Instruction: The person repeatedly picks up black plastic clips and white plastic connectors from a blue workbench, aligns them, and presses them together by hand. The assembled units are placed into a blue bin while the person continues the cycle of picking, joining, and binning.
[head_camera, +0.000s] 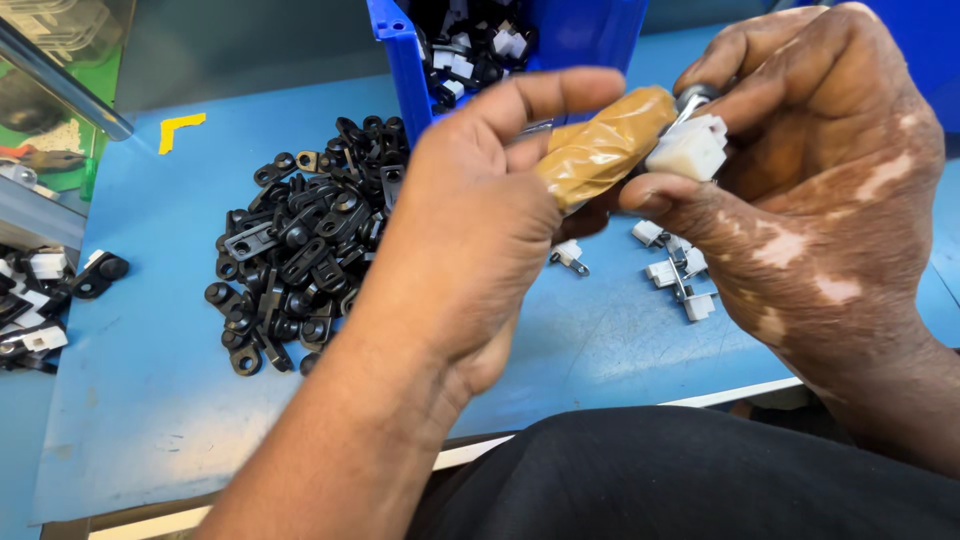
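Both our hands are busy: left hand (470, 220) wrapped around a taped tool (605, 145), right hand (810, 190) pinching a white clip (688, 150). Tool's tip is hidden behind our fingers, and the bin (410, 70) is cut off up top.

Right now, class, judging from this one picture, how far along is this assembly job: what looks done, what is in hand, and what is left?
Done, it seems: joined black-and-white parts fill the blue bin. In hand: the left hand grips a tape-wrapped tool while the right hand holds a white clip at its tip. Left: a heap of black brackets and several loose white clips on the blue table. Plenty seems to remain.
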